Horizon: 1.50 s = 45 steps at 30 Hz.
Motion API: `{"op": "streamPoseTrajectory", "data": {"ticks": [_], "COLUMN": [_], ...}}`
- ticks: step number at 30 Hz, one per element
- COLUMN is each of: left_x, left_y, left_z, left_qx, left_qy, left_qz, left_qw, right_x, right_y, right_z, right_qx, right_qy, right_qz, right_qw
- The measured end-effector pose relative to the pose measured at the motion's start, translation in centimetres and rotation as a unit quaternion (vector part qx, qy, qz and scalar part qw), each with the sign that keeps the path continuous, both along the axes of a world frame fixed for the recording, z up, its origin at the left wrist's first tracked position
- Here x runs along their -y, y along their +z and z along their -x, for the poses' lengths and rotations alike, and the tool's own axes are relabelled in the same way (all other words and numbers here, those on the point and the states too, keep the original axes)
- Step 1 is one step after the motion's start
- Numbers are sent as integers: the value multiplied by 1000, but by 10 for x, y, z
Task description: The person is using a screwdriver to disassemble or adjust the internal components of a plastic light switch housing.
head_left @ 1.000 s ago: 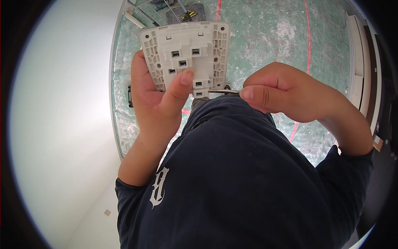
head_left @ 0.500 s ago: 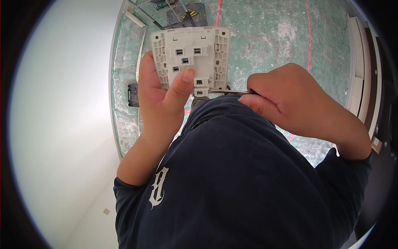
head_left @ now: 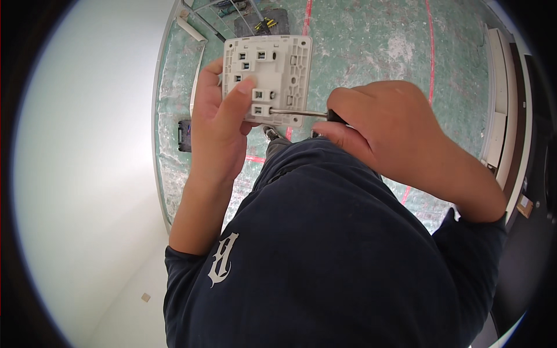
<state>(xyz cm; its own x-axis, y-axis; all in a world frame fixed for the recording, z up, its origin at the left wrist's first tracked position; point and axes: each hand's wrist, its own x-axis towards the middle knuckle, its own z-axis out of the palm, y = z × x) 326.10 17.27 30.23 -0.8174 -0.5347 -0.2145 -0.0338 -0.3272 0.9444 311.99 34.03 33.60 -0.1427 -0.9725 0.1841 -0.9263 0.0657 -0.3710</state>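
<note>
My left hand (head_left: 223, 124) grips a white wall switch or socket plate (head_left: 296, 69) by its left side, thumb laid across the back. The back faces me, showing ribbed plastic edges and several square wire terminals. In my right hand (head_left: 386, 124) is a screwdriver (head_left: 299, 112) with a dark handle, held between thumb and curled fingers. Its metal shaft points left, and the tip meets the side of the lowest terminal block near the plate's bottom edge. Whether the tip sits in a screw head is too small to tell.
A green, dust-stained floor covering (head_left: 371, 52) with red lines lies below. At the far left are a metal frame (head_left: 203, 17) and a dark case with yellow-handled tools (head_left: 272, 23). A black box (head_left: 184, 136) sits by the white wall (head_left: 87, 145). Long panels (head_left: 499, 104) line the right side.
The plate has turned, so the side of its terminal blocks shows more. My right hand has moved slightly left and up, and more of the screwdriver shaft against the lowest terminal is visible.
</note>
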Motion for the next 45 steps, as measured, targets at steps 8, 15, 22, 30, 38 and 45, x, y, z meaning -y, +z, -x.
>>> {"op": "streamPoseTrajectory", "data": {"ticks": [8,15,22,30,38,45], "left_x": [11,-4,2,-10,-15,-15], "left_y": [-10,18,37,61,57,55], "left_z": [5,23,23,15,10,9], "left_qx": [-328,-351,-450,-427,-430,-440], "left_qy": [-21,33,-38,12,12,48], "left_qz": [-32,-233,-396,-396,-347,-337], "left_qw": [944,906,800,813,833,831], "right_x": [14,31,25,10,22,22], "right_y": [6,7,34,48,62,67], "right_z": [-18,-34,-31,-27,-34,-37], "right_qx": [283,376,289,217,169,158], "right_qy": [-42,10,22,50,58,36], "right_qz": [33,78,111,244,239,182], "right_qw": [958,923,951,944,954,970]}}
